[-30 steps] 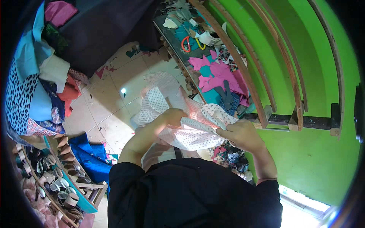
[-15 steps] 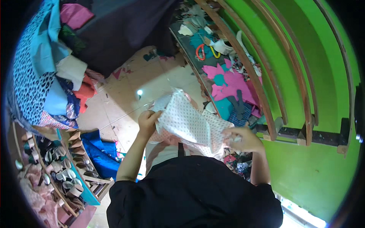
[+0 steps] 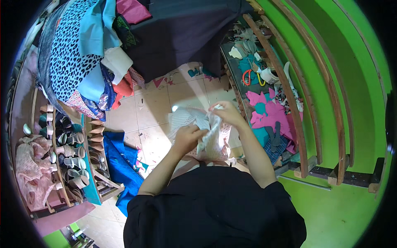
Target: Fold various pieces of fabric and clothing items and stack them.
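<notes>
A white cloth with a small repeating print [image 3: 216, 142] hangs bunched in front of my body. My left hand [image 3: 189, 139] is closed round a gathered fold on its left side. At the upper right of the cloth my right hand [image 3: 226, 113] pinches the edge, with the fingertips partly hidden in the folds. Between the two hands the cloth is creased, and its lower part drapes down toward my black shirt [image 3: 215, 202].
A bench [image 3: 226, 53] at right carries pink fabric scraps [image 3: 269, 113] and scissors with red and yellow handles [image 3: 247, 77]. Slanted wooden rails stand beside it. Folded fabrics [image 3: 74, 53] pile at left, above a shoe rack [image 3: 85, 182]. Blue cloth [image 3: 120, 161] lies on the tiled floor [image 3: 153, 111].
My right hand has come in from the right, and now grips the cloth's upper edge. The cloth, spread wide before, is bunched between my hands. The view has shifted left.
</notes>
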`<state>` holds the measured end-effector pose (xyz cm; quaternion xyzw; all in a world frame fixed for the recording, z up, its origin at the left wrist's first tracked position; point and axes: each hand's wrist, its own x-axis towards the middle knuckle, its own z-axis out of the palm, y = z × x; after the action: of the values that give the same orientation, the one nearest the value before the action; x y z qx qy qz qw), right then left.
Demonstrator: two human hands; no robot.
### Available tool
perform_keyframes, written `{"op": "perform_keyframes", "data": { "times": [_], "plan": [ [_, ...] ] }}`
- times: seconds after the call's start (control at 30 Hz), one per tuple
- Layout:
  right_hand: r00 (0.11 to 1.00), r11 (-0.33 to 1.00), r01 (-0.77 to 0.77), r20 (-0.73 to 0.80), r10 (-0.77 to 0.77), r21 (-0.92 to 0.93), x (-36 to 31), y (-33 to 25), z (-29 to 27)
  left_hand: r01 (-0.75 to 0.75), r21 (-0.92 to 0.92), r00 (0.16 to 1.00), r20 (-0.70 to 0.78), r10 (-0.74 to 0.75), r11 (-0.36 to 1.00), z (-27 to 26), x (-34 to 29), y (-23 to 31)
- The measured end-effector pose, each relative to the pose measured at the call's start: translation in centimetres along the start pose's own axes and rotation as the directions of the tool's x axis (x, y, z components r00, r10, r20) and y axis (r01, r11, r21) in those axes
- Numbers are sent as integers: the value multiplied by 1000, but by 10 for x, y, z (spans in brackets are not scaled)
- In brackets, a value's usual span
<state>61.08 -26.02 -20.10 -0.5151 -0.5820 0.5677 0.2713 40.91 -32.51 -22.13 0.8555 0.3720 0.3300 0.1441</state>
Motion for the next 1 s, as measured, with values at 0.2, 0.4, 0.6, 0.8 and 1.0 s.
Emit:
{"op": "perform_keyframes", "data": {
  "times": [0.2, 0.4, 0.6, 0.8, 1.0],
  "plan": [
    [947, 979, 170, -294, -131, 111, -20, -36, -25, 376, -51, 920, 135, -367, 925, -36, 20, -14],
    [953, 944, 251, -116, -280, -216, -36, -55, 18, 497, -214, 861, 6, -508, 841, -54, 73, 26],
    [921, 893, 309, -132, -367, -327, -56, -65, 29, 515, -321, 826, -59, -560, 795, -75, 73, 14],
    [909, 809, 209, -196, -368, -550, -45, -57, 52, 512, -414, 837, 44, -545, 752, -68, 77, 31],
    [756, 845, 269, -442, -483, -463, -48, -45, 21, 335, -183, 942, 77, -326, 924, -82, 47, 3]
  ]
}}
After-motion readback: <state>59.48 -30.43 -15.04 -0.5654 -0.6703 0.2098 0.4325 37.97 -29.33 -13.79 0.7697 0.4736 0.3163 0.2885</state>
